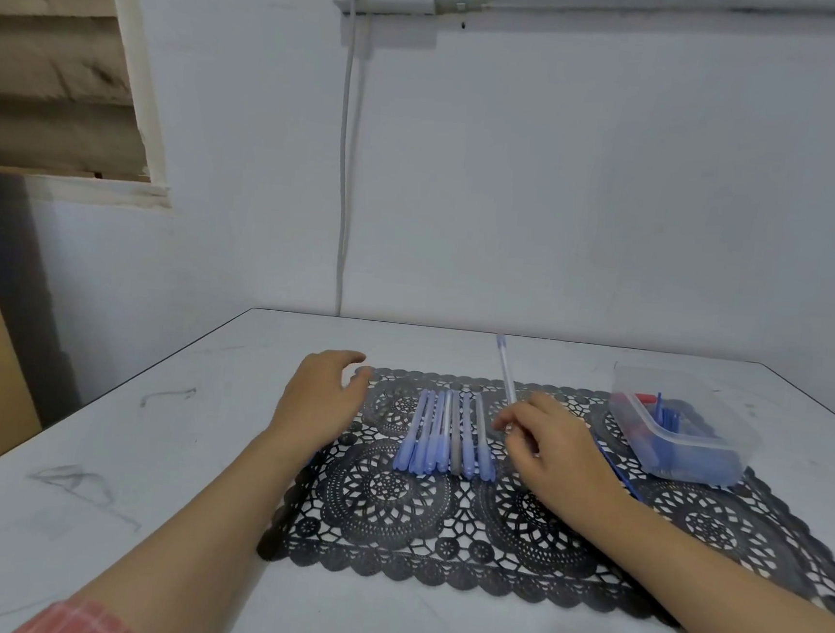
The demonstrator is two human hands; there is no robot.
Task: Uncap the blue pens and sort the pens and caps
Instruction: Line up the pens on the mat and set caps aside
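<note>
Several blue pens [445, 435] lie side by side in a row on the black lace mat [387, 525], blue ends toward me. My right hand [550, 444] pinches one more clear blue pen [505, 369], which sticks up and away from me, just right of the row. My left hand [322, 399] rests palm down on the mat's left edge, fingers relaxed and holding nothing. A clear plastic tub [678, 430] at the right holds blue caps and a red one. A dark blue pen [616, 472] lies partly hidden under my right wrist.
The mat lies on a white table [117, 441] that stands against a white wall. A cable hangs down the wall from a socket to the table's far edge. A brown box stands off the table to the left.
</note>
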